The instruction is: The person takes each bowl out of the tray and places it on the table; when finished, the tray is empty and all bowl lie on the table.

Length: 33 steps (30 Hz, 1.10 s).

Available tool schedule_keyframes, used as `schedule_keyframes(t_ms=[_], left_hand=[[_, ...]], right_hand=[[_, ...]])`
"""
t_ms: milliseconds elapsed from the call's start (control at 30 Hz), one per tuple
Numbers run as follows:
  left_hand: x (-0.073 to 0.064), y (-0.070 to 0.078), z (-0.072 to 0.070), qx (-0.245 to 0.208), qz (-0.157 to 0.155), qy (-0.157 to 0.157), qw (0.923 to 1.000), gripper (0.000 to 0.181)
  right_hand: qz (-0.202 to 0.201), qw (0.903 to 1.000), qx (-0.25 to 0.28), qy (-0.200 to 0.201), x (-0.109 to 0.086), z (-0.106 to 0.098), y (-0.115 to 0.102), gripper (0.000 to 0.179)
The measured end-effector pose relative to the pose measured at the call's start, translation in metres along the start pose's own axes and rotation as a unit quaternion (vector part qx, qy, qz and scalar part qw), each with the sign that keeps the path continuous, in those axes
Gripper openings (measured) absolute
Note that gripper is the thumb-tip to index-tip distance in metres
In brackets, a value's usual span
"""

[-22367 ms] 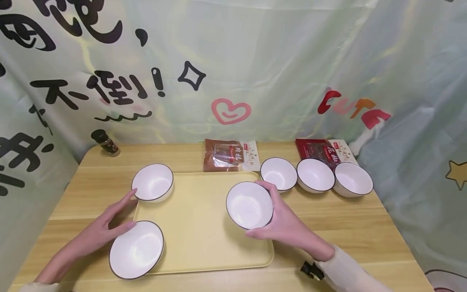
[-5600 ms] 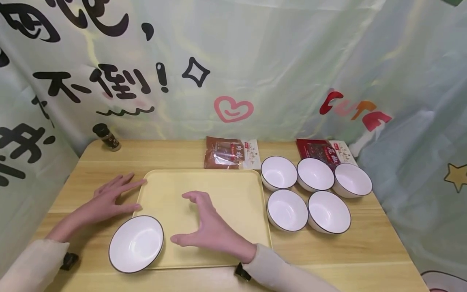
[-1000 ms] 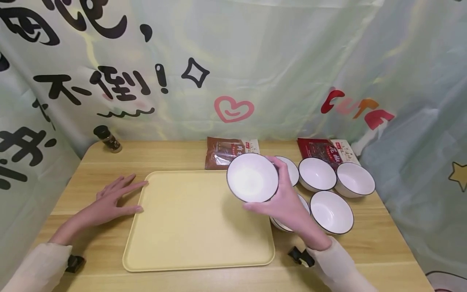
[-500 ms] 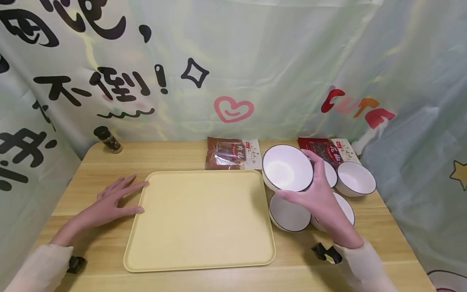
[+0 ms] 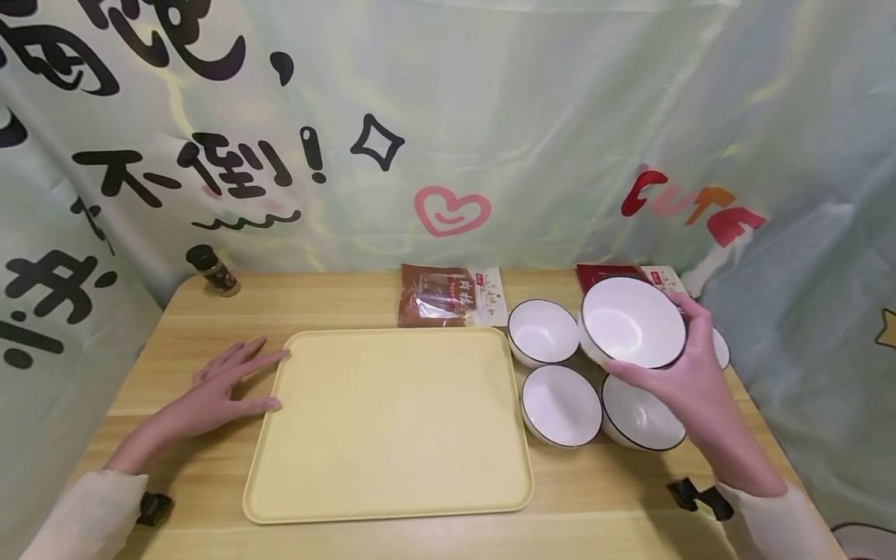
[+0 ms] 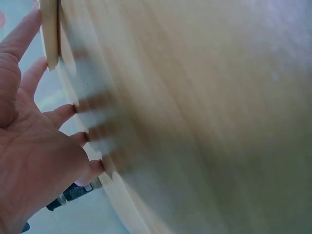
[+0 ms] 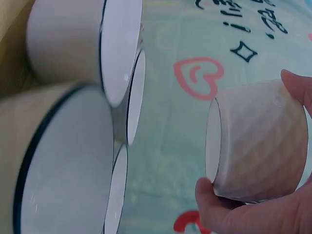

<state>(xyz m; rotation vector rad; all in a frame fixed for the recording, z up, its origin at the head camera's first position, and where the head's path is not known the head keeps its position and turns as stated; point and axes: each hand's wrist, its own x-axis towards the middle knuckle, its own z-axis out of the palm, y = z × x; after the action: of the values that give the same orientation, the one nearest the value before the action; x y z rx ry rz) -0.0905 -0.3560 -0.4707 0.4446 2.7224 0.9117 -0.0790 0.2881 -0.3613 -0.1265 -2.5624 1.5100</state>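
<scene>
My right hand (image 5: 689, 389) grips a white bowl (image 5: 633, 320) with a dark rim, thumb and fingers on opposite sides. The bowl is up above the group of bowls at the right; its textured outside (image 7: 261, 141) shows in the right wrist view. Two bowls stand beside the tray, a back one (image 5: 542, 333) and a front one (image 5: 561, 406). Another bowl (image 5: 644, 420) is under my right hand, and one more (image 5: 721, 350) is mostly hidden behind it. My left hand (image 5: 217, 393) lies with spread fingers at the left edge of a yellow tray (image 5: 388, 424), touching its rim.
A brown spice packet (image 5: 448, 297) lies behind the tray, and a red packet (image 5: 607, 274) is partly covered by the held bowl. At the back left corner is a small black-capped jar (image 5: 213, 271). A printed cloth (image 5: 560, 140) hangs behind the wooden table (image 5: 322, 299).
Bowls formerly on or over the tray have gone to its right. The last one, at the tray's front left 5.6 seconds ago, was picked up and carried right. My left hand stays.
</scene>
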Motion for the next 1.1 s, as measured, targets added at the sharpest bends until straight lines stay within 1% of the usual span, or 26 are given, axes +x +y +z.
schedule_keyframes(t_ms=[33,133,233,400,567,733,800,900,1000,1033,1100], left_hand=[[0.0,0.001,0.0,-0.001,0.0,0.0,1.0,0.081],[0.0,0.001,0.0,0.0,0.002,0.001,1.0,0.081],[0.0,0.0,0.0,0.001,0.005,0.005,1.0,0.081],[-0.001,-0.001,0.0,-0.002,0.005,0.005,1.0,0.081],[0.0,-0.002,0.001,-0.004,0.004,0.003,1.0,0.081],[0.001,-0.003,0.002,-0.004,0.004,0.001,1.0,0.081],[0.001,-0.002,0.002,-0.004,0.003,0.001,1.0,0.081],[0.001,-0.002,0.002,-0.003,0.001,0.0,1.0,0.081],[0.001,-0.001,0.001,0.0,0.002,0.001,1.0,0.081],[0.001,-0.001,0.001,0.0,0.002,0.001,1.0,0.081],[0.001,0.0,0.001,-0.003,0.001,0.001,1.0,0.081]], right_hand=[[0.004,1.0,-0.001,0.004,-0.001,-0.005,0.002,0.118],[0.012,0.9991,0.036,0.02,-0.001,-0.018,0.009,0.112],[0.019,0.9955,0.088,0.032,-0.003,-0.033,0.016,0.107],[0.042,0.9894,0.127,0.056,-0.006,-0.053,0.029,0.103],[0.056,0.9849,0.145,0.077,-0.013,-0.071,0.046,0.101],[0.069,0.9907,0.085,0.081,-0.026,-0.088,0.066,0.099],[0.071,0.9914,0.068,0.086,-0.031,-0.093,0.074,0.098],[0.068,0.9848,0.128,0.096,-0.034,-0.099,0.085,0.097],[0.069,0.977,0.173,0.103,-0.039,-0.102,0.097,0.097],[0.07,0.9751,0.182,0.106,-0.04,-0.103,0.101,0.096],[0.072,0.9759,0.177,0.106,-0.044,-0.104,0.109,0.095]])
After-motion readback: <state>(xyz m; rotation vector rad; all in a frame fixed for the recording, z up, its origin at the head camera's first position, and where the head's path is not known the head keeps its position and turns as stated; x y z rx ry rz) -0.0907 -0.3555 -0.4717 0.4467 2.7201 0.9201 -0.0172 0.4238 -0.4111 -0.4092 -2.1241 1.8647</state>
